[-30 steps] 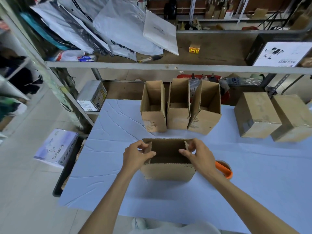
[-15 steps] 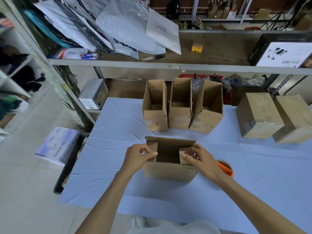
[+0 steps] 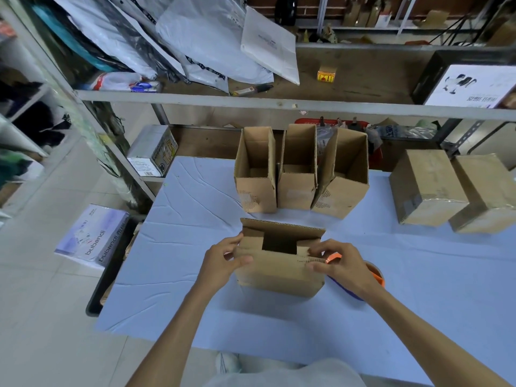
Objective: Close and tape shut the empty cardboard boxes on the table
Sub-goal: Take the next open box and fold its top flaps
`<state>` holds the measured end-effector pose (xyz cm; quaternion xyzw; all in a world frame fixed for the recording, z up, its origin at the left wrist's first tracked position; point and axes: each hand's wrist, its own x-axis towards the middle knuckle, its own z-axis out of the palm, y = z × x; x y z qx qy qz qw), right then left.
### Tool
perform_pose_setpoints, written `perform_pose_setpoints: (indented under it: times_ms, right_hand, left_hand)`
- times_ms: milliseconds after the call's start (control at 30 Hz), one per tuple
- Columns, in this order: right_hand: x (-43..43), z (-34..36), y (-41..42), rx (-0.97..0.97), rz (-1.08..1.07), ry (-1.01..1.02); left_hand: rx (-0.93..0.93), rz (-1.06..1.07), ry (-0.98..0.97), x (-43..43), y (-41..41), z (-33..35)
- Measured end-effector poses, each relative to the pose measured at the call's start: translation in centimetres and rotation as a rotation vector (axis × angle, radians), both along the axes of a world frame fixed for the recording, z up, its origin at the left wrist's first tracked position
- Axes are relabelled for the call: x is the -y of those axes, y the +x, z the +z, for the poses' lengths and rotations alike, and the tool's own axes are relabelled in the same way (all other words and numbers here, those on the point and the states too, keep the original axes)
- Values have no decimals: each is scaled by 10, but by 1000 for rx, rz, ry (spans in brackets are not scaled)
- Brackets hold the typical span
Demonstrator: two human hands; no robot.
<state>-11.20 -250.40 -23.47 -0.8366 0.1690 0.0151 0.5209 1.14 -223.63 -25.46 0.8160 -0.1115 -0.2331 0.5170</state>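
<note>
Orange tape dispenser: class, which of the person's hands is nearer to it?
Right. The right hand partly hides the tape dispenser beside the box; the left hand grips the box's opposite end.

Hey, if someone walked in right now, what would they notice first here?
The left hand and right hand pinching the half-closed box at the near middle of the table. Behind it, three open boxes stand in a row, with two closed boxes at the right.

Cardboard box (image 3: 279, 270), flaps part-folded, on blue table (image 3: 195, 275).
Left hand (image 3: 220, 262) and right hand (image 3: 342, 265) grip its top corners.
</note>
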Motion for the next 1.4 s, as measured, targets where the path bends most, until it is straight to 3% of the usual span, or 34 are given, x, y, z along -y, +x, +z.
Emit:
perform_pose_setpoints:
  times_ms: [167,333,567,1000,1100,1200,1300,1400]
  right_hand:
    - [-12,-7,2,29,-105,6]
    - [-19,-6,2,35,-243,-112]
    - [-16,-12,0,111,-87,-258]
    - [-24,-9,5,26,-275,-28]
    - [-33,-7,9,4,-428,49]
    - [-36,-10,16,-149,-584,175]
    - [-29,-10,19,-208,-597,314]
    - [-28,-11,20,-228,-597,279]
  left_hand:
    - [57,132,-85,10,-9,0]
    - [112,64,-11,15,-3,4]
    - [83,80,-65,11,0,1]
    - [136,287,192,34,-3,8]
    - [75,255,181,32,-1,8]
    - [36,257,148,29,0,7]
    - [-61,278,104,27,2,3]
    - [-156,337,52,25,0,1]
